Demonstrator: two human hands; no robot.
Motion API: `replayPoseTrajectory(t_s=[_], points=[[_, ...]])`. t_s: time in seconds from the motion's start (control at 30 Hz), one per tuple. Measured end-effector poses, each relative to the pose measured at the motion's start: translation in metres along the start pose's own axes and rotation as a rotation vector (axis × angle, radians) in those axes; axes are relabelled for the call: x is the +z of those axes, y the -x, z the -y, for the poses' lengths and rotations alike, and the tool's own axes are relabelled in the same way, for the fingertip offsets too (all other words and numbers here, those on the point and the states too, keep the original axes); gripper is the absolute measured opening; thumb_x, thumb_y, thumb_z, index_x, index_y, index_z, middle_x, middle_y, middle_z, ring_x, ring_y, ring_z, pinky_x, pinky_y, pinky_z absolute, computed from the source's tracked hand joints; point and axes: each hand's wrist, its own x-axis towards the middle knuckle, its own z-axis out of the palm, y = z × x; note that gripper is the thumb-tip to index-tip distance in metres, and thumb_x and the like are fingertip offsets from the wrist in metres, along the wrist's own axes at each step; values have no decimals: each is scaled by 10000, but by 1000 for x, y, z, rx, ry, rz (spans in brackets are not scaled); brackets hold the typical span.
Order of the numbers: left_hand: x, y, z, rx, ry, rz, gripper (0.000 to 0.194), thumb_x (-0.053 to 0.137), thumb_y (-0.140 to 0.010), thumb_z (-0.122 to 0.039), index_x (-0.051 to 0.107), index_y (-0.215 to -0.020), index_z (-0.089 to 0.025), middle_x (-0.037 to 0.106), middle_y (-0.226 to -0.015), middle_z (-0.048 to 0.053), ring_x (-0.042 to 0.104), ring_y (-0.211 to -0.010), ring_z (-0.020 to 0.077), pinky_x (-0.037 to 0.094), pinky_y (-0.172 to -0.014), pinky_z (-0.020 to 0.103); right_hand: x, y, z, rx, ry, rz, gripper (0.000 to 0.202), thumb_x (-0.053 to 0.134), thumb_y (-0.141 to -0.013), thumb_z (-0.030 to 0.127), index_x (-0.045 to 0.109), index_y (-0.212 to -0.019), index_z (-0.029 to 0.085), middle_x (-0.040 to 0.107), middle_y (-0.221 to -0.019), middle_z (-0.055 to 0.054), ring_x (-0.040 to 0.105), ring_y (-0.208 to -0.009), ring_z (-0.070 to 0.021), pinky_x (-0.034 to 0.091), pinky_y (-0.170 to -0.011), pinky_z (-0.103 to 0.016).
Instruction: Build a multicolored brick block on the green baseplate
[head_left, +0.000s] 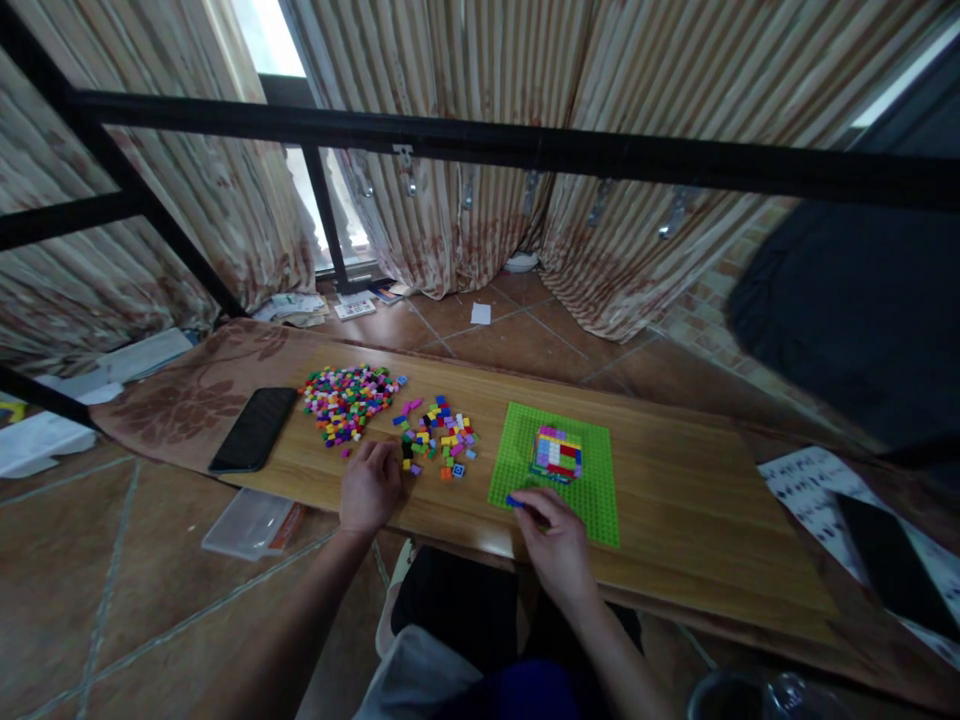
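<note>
My right hand (pixel 553 535) pinches a small blue brick (pixel 514 501) over the front left part of the green baseplate (pixel 592 500). Just beyond it, a block of stacked multicoloured bricks (pixel 557 454) stands on the plate. My left hand (pixel 370 487) rests at the table's front edge with its fingers curled; anything between them is hidden. Close to that hand lie loose bricks (pixel 450 435) in a scattered group, and a bigger heap of small colourful bricks (pixel 349 400) sits farther back on the left.
On the wooden table (pixel 690 510), a black phone (pixel 255 430) lies at the left. A clear plastic box (pixel 247 522) is on the floor below. At the right are a printed sheet (pixel 810 485) and a dark flat device (pixel 896 565). A black metal bar (pixel 480 140) crosses beyond the table.
</note>
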Motion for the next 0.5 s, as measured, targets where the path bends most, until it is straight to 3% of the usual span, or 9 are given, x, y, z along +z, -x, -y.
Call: replayPoseTrajectory(t_s=[0.2,0.33,0.5], points=[[-1,0,-1,-7,-2,-3,228,444,-886,-258,664,-913,-203,644,-926,67,617,-850,207,466,-733,304,-35,8,-10,12,155,-84,173,532,-871,288,687,-912,223,672,-937,-59,633,-881,-198,505,-808,-352],[0,-1,0,0,-11,-6,233,446,-886,-271,664,-931,-201,640,-909,70,617,-838,210,469,-724,307,-50,-4,-11,-41,249,-183,211,516,-885,338,682,-903,209,670,-912,-75,631,-852,-209,509,-784,-363],[2,0,2,2,-12,-15,232,449,-884,-273,666,-933,-207,648,-927,69,618,-852,210,472,-739,306,-56,-25,-9,-153,385,-220,261,470,-916,322,692,-1024,238,685,-989,-72,613,-894,-208,487,-807,-371]])
